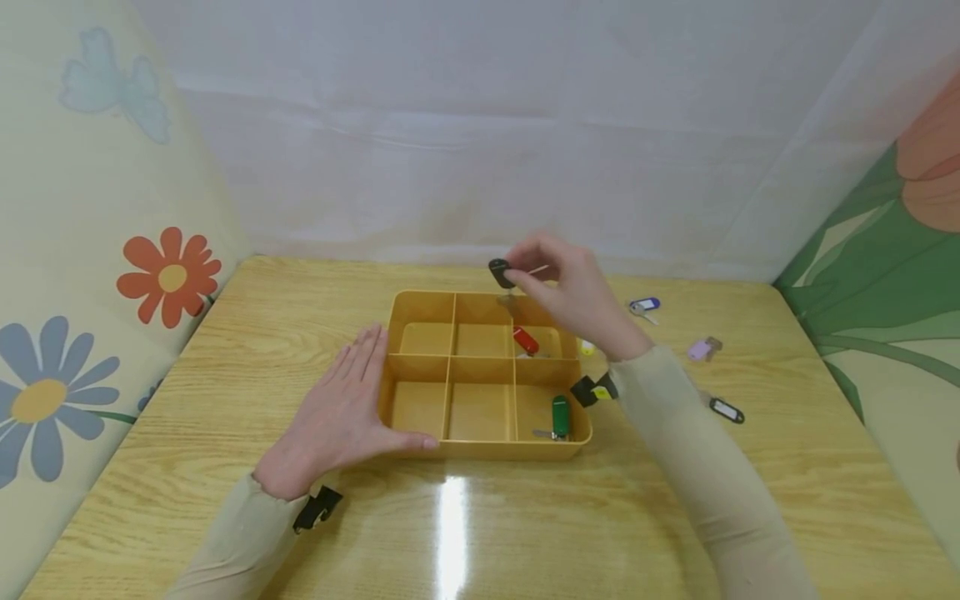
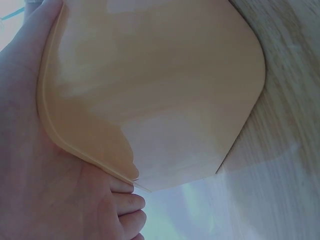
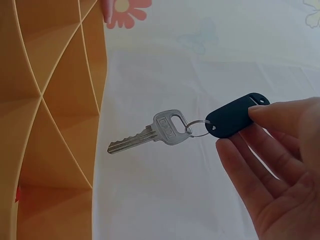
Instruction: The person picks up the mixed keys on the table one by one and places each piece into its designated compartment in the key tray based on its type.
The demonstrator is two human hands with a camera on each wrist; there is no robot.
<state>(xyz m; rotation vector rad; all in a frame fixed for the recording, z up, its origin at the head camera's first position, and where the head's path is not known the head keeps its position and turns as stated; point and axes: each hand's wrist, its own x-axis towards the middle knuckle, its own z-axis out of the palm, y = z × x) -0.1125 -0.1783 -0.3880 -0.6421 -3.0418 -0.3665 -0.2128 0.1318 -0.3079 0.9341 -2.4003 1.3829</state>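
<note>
My right hand (image 1: 566, 283) pinches a black key tag (image 3: 231, 117) between thumb and fingers, above the back of the yellow organizer box (image 1: 480, 451). A silver key (image 3: 167, 127) hangs from the tag by a metal ring. With straight fingers, my left hand (image 1: 345, 408) rests against the box's left side, its thumb along the front rim. Inside the box, a red key tag (image 1: 526, 340) lies in the back right compartment. A green key tag (image 1: 560, 416) with a key is in the front right one.
On the wooden table (image 1: 375, 542), right of the box, lie a blue key tag (image 1: 645, 303), a lilac key tag (image 1: 701, 349) and a black-edged key tag (image 1: 726, 410). A yellow tag (image 1: 587, 347) shows partly beside the box's right wall. White cloth (image 1: 480, 167) hangs behind.
</note>
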